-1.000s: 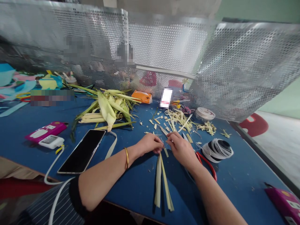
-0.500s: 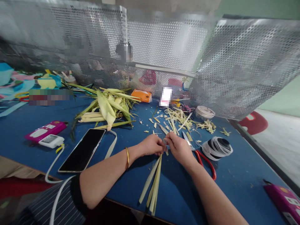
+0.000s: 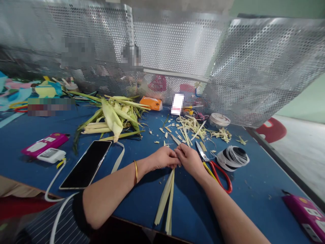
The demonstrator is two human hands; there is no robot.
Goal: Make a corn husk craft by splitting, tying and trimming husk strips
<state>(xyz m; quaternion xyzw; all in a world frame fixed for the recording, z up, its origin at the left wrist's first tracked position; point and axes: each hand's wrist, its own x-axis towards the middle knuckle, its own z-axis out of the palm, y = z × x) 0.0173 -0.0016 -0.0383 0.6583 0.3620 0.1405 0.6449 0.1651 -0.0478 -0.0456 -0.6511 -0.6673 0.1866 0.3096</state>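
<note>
My left hand (image 3: 164,157) is closed, its thumb and fingers pinching the upper end of a small bundle of pale green corn husk strips (image 3: 167,200). The strips fan downward over the near table edge. Pressed against it, fingertips touching, is my right hand (image 3: 188,157), also closed in a pinch. What lies between the right fingertips is hidden. Close to the right wrist lie scissors (image 3: 220,176) with red and yellow handles, blades partly apart. A spool of white thread (image 3: 232,158) rests beyond them, with thin loose thread near it.
A pile of corn husks (image 3: 114,118) lies at the back left, and husk scraps (image 3: 191,127) are strewn ahead of my hands. A phone (image 3: 87,164), a purple power bank (image 3: 45,144) with a white cable, an orange packet (image 3: 151,103) and a perforated metal screen (image 3: 175,44) surround the work.
My hands have drawn together; the small gap with a thin strand between the fingertips has closed. The husk strips have shifted and turned slightly. The view has moved a little.
</note>
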